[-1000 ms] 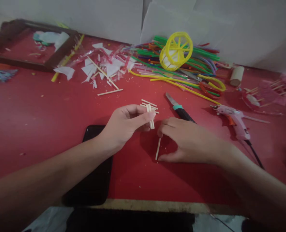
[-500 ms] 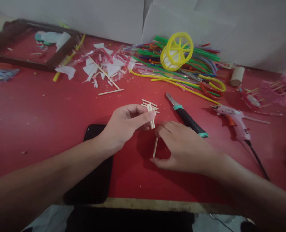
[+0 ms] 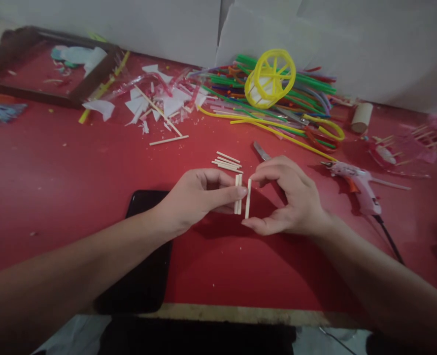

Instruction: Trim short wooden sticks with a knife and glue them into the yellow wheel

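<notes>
My left hand (image 3: pixel 196 197) pinches two short wooden sticks (image 3: pixel 237 194) upright, side by side, between thumb and fingers. My right hand (image 3: pixel 288 197) holds a third short wooden stick (image 3: pixel 248 198) by its two ends, between forefinger and thumb, upright and just right of the pair. Both hands hover over the red table (image 3: pixel 55 167). A small pile of loose short sticks (image 3: pixel 227 162) lies on the table just behind the hands.
A black phone (image 3: pixel 140 266) lies under my left forearm. A craft knife (image 3: pixel 261 151) is partly hidden behind my right hand. A pink glue gun (image 3: pixel 354 182) lies to the right. Coloured straws (image 3: pixel 277 103), a yellow wheel (image 3: pixel 270 78), paper scraps (image 3: pixel 159 98) and a wooden frame (image 3: pixel 41 64) fill the back.
My right hand lifted the single stick off the table and brought it up beside the pair in my left hand. My left hand shifted slightly lower and right.
</notes>
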A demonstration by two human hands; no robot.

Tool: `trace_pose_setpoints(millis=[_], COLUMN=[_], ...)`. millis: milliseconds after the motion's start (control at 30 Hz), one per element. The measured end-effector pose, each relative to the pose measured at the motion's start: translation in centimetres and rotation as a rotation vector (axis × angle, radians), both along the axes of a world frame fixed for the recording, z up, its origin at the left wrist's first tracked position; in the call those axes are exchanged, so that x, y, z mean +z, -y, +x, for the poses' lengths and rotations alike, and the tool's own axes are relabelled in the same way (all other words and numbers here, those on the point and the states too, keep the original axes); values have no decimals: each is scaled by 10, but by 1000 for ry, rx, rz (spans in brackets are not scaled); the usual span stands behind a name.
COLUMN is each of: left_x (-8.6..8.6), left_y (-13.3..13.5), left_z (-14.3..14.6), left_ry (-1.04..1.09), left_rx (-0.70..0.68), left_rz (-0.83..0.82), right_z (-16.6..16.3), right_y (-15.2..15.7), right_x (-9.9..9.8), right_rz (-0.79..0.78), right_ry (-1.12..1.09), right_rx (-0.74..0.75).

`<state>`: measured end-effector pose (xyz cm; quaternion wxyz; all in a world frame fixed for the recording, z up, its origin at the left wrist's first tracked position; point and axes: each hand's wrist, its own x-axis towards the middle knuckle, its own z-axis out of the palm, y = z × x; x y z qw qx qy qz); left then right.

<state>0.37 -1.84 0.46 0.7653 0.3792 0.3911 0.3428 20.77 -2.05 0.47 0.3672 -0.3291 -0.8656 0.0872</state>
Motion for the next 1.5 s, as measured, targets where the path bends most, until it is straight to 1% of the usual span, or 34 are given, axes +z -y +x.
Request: trace_pose_setpoints(millis=[200,400,533,700,933,1300,1400,1500], left_x=[1,3,5,4,3,4,4,4], left_y=[-1,-1,-1,1,0,1,1,1], left_z=[1,0,1,1,1,0,0,1], left_ry=[33,-16,-33,-73,-37,10,61,81], left_rx=[-52,-79,-66,-56,-77,-124,-136,-120], left_rz=[-13,0,29,-4,-39,-102,-124,-109], right_z=[1,1,1,-1,-4,-8,-8,-9], right_y=[1,0,1,4,6,7,9,10], right_x=[-2,-3,-1,-2,-2,-3,-1,0], right_rz=[16,56,10,-8,-37,42,73,61], right_ry=[20,41,81,109,56,42,56,116], right_rx=[9,6,15,18,18,27,-8,-56])
